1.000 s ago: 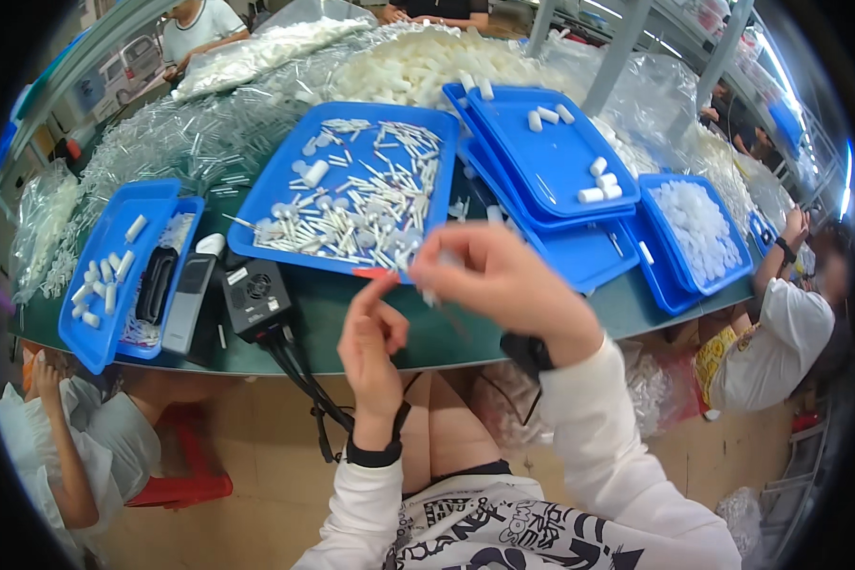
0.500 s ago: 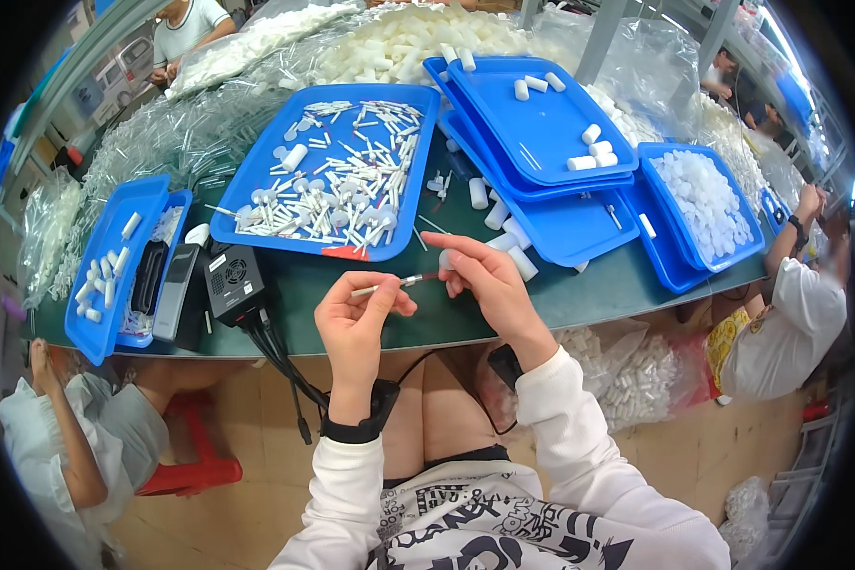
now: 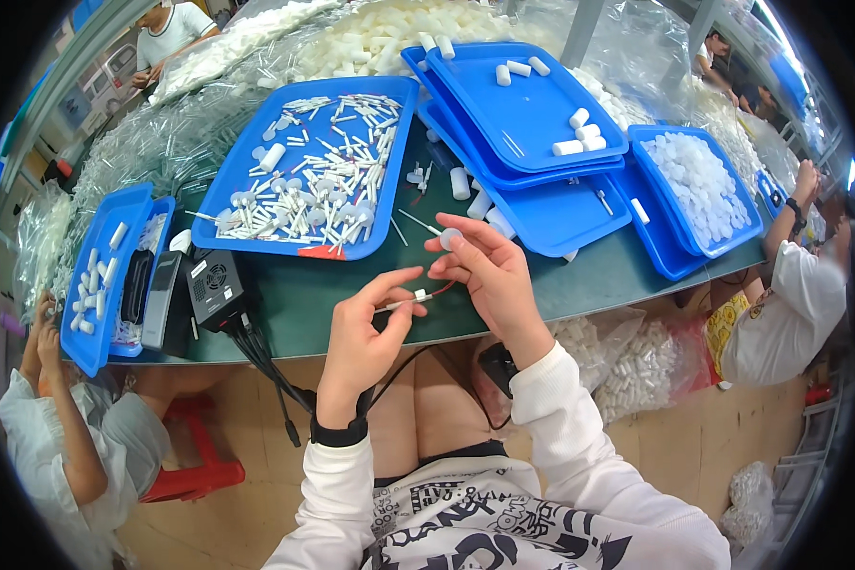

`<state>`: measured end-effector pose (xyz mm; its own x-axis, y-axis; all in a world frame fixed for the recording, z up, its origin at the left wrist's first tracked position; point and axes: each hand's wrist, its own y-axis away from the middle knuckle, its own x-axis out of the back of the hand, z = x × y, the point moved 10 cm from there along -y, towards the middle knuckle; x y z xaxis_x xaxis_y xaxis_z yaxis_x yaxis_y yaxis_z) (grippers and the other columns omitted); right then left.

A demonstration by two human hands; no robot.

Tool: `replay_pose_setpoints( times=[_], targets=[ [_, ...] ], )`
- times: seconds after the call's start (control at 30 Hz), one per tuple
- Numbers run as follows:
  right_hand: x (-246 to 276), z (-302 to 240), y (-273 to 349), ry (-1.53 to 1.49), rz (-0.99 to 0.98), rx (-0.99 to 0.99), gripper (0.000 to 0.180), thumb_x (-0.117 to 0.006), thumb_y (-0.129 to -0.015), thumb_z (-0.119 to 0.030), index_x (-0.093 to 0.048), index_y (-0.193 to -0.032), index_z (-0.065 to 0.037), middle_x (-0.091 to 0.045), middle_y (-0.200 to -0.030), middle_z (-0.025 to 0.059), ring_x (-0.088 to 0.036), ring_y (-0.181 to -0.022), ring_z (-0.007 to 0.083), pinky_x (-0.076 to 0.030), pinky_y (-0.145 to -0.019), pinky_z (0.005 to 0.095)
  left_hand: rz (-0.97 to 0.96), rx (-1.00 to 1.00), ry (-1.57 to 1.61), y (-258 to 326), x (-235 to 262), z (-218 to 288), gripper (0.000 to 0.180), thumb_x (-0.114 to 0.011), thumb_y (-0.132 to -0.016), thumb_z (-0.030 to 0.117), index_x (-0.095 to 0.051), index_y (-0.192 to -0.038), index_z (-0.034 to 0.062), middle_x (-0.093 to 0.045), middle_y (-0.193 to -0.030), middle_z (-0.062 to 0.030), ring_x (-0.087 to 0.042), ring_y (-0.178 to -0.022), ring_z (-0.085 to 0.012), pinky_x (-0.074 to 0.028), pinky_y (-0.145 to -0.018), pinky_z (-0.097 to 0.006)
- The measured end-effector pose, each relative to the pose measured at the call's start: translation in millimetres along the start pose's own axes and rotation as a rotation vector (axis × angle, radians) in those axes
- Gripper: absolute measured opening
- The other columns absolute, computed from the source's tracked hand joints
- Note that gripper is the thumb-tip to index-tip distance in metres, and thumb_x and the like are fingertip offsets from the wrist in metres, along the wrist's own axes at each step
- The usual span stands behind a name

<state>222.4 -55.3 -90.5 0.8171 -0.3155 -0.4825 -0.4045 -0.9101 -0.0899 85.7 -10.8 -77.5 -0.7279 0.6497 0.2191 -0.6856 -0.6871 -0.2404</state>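
Observation:
Over the near edge of the green table, my left hand (image 3: pixel 363 328) loosely holds a thin white stick (image 3: pixel 395 304) between thumb and fingers. A small white collar sits near its right end, and a dark red wire (image 3: pixel 441 290) runs from there to my right fingertips. My right hand (image 3: pixel 489 280) is closed on a translucent round cap (image 3: pixel 450 238), with another thin white stick (image 3: pixel 419 219) pointing out to the upper left. Beyond my hands lies a blue tray (image 3: pixel 382 214) of similar white sticks, some with round caps.
Stacked blue trays (image 3: pixel 503 123) with white cylinders stand at the back right, beside a tray of round caps (image 3: pixel 698 204). At left are a black box with cables (image 3: pixel 220 290) and a smaller tray (image 3: pixel 85 328). White cylinders are heaped at the back. Co-workers sit on both sides.
My hands have moved apart a little, and the left fingers have loosened around the stick. The red wire between them shows more. My right hand has turned, bringing the round cap and second stick into fuller view.

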Motion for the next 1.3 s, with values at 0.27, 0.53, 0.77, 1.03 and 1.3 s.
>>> replay_pose_setpoints(
  times=[0.27,0.53,0.77,1.03,1.3],
  targets=[
    [-19.5,-4.4,5.7,0.175,-0.097,0.076,0.026,-0.064,-0.086,-0.007,-0.058,-0.11,0.001,-0.065,-0.103,0.0132,-0.064,-0.086,0.0143,-0.051,-0.078,0.0263,-0.04,-0.028,0.215,-0.5,-0.5,1.4,0.016,-0.048,-0.096,0.014,-0.058,-0.095,0.0008,-0.055,-0.085,0.0022,-0.041,-0.07,-0.0037,-0.033,-0.062,-0.019],
    [-25.1,-3.5,10.7,0.195,-0.161,0.098,0.027,-0.071,-0.079,-0.003,-0.058,-0.103,0.0,-0.065,-0.095,0.0079,-0.065,-0.086,0.0127,-0.051,-0.076,0.0239,0.181,-0.107,0.224,0.4,10.3,5.4,0.013,-0.05,-0.095,0.01,-0.059,-0.093,0.0007,-0.057,-0.086,-0.0015,-0.046,-0.072,-0.0081,-0.038,-0.066,-0.021],
    [-24.5,-5.6,10.4,0.236,-0.142,0.101,0.027,-0.071,-0.079,-0.003,-0.058,-0.103,-0.001,-0.064,-0.093,0.0052,-0.064,-0.086,0.0114,-0.051,-0.077,0.0233,0.262,-0.134,-0.112,2.5,11.3,16.5,0.007,-0.057,-0.089,0.009,-0.061,-0.087,0.0035,-0.048,-0.07,-0.003,-0.042,-0.063,-0.014,-0.034,-0.056,-0.027],
    [-23.4,-8.9,10.9,0.302,-0.105,0.199,0.027,-0.072,-0.077,-0.003,-0.06,-0.101,-0.001,-0.064,-0.094,0.0048,-0.063,-0.084,0.0102,-0.05,-0.075,0.0226,0.286,-0.164,-0.353,2.1,11.1,22.5,0.009,-0.056,-0.09,0.015,-0.061,-0.085,0.0104,-0.045,-0.068,0.0004,-0.044,-0.067,-0.0166,-0.031,-0.071,-0.031],
    [-21.5,-1.3,12.0,0.352,-0.107,0.097,0.028,-0.072,-0.078,-0.004,-0.059,-0.103,0.0,-0.065,-0.088,0.0048,-0.063,-0.076,0.0099,-0.05,-0.07,0.0217,0.374,-0.338,-0.541,7.4,9.9,37.8,0.012,-0.052,-0.091,0.014,-0.059,-0.083,0.0086,-0.054,-0.074,-0.0002,-0.049,-0.074,-0.0175,-0.03,-0.083,-0.031]
  ],
)
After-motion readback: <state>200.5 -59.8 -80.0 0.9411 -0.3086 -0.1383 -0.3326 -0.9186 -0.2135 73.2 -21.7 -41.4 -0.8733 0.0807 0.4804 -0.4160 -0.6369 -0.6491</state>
